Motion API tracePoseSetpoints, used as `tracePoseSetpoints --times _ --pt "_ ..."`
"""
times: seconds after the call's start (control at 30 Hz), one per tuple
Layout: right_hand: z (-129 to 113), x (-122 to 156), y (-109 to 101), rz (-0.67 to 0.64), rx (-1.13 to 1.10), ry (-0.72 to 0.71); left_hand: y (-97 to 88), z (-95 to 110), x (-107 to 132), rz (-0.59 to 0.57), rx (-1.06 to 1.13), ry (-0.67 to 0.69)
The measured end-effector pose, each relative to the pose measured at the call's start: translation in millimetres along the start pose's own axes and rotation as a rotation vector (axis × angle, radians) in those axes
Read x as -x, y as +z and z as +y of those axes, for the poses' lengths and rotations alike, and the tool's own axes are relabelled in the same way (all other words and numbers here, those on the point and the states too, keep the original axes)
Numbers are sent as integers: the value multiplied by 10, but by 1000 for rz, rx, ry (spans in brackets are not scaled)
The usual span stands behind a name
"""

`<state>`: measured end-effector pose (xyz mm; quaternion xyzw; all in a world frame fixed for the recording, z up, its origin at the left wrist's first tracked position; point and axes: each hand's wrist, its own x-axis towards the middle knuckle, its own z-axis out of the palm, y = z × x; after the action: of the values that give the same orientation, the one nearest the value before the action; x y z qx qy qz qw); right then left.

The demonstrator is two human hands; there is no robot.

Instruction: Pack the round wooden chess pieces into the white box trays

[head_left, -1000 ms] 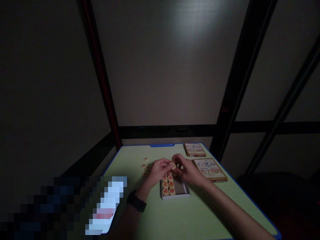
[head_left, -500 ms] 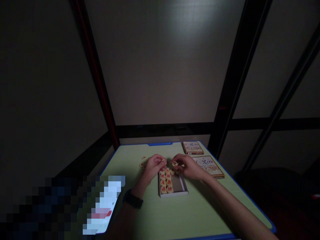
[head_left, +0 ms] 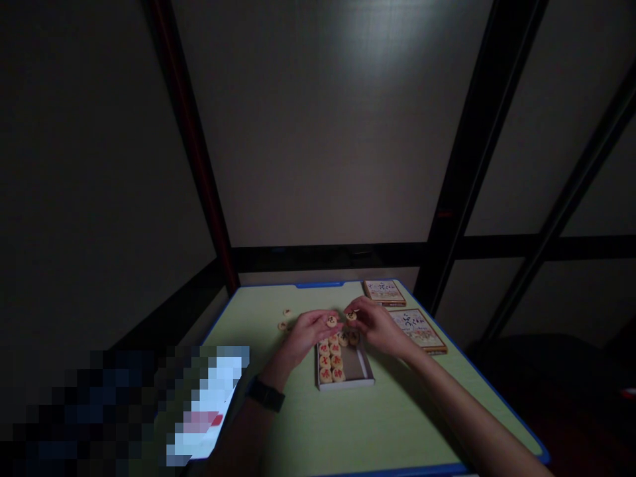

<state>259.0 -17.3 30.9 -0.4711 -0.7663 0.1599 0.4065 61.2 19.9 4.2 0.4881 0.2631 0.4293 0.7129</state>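
Both hands hover over the far end of a shallow tray box [head_left: 348, 383]. My left hand [head_left: 309, 333], a dark band on its wrist, pinches a round Chinese chess piece [head_left: 331, 321] with a dark character on its face. In my right hand [head_left: 376, 324] another such piece [head_left: 352, 317] is gripped between thumb and fingers. Inside the tray, pieces with red characters [head_left: 338, 375] fill the left side in two columns. Two dark-marked pieces [head_left: 353, 338] lie at its far right. The bare bottom of the tray shows on the near right.
Two printed boxes [head_left: 418, 330] [head_left: 384, 292] lie on the right of the green table [head_left: 397, 424], one behind the other. Loose chess pieces [head_left: 283, 326] lie beyond my left hand. A lit, pixelated screen [head_left: 209, 404] is at the left edge. Panelled walls stand behind.
My left hand has turned so its piece now faces me. My right hand has risen slightly with its piece, uncovering more of the pieces at the tray's far right.
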Motion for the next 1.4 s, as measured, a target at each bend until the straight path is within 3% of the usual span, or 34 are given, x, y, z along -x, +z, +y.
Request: tracePoseSetpoints --times 0.1,0.23,0.37,0.47,0.7,0.87,0.97,1.07,1.17,1.4 --pt "30 -20 35 22 -130 90 8 4 15 -26 21 -13" --pt "54 -34 94 -53 -374 230 19 6 35 -43 -1 -19" --pt "64 -32 128 -60 -449 259 35 11 48 -38 -1 -38" --pt "25 -13 125 -44 -323 255 41 15 52 -40 14 -51" --pt "-197 92 125 -109 271 -15 11 12 75 -23 -39 -86" --pt "-223 91 74 -160 478 -100 24 31 81 -73 -74 -83" --pt "-264 86 -14 -232 516 -72 12 58 30 40 -111 39" --pt "-315 99 -58 -360 609 -33 -55 70 -48 267 -224 189" --pt "-350 121 -13 -464 730 -28 -138 53 -113 450 -349 214" --pt "-414 138 107 -498 805 -8 -163 13 -129 489 -437 183"
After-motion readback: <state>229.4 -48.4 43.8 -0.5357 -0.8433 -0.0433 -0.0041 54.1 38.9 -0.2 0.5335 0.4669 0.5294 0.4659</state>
